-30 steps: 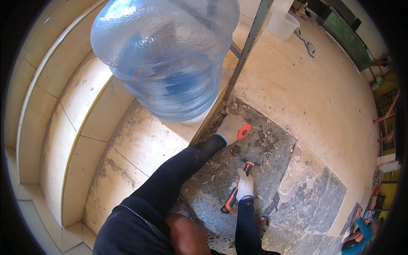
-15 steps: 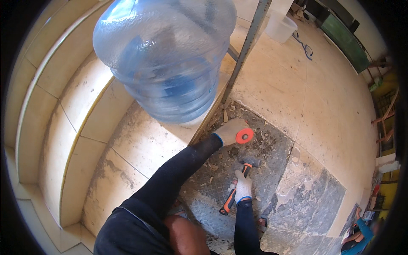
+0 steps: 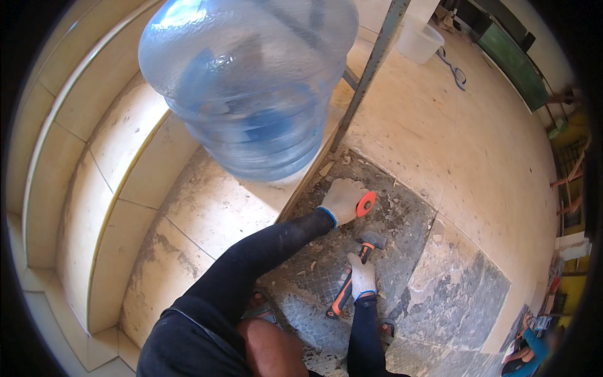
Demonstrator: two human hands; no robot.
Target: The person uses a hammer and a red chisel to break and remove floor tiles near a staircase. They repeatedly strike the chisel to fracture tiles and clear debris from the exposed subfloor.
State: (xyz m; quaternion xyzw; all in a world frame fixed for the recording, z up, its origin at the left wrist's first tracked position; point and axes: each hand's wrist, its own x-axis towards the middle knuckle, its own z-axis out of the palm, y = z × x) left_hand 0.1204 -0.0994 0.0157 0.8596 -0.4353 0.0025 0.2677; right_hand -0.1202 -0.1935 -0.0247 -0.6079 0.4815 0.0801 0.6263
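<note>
Both hands work low over a rough, grey-brown patch of broken floor [image 3: 402, 220] strewn with pale chips and crumbs. Left hand [image 3: 342, 200], in an off-white knitted glove with a blue-edged cuff: fingers curled closed around a hand tool fitted with a round, flat, red-orange guard [image 3: 366, 204]; the guard faces up and to the right, while the tool's shaft and tip are hidden from this view. Right hand [image 3: 362, 276], in a white knitted glove: fingers wrapped around the middle of a hammer [image 3: 342, 296] with an orange-and-black handle and dark metal head. Hammer lies slanted, head toward the far side, just nearer the wearer than the guard and apart from it; whether the head touches the floor cannot be told. Surroundings: large translucent blue ribbed plastic water bottle [image 3: 248, 94] beyond the left forearm, beside a worn grey metal post [image 3: 370, 75]; curved cream-tiled steps [image 3: 135, 166] to the left. White plastic bucket [image 3: 419, 43] on the cream floor further off, a dark blue looped strap [image 3: 453, 70] near it. At lower right, a co-worker in a teal sleeve [image 3: 537, 349], partly cut off by the lens rim.
</note>
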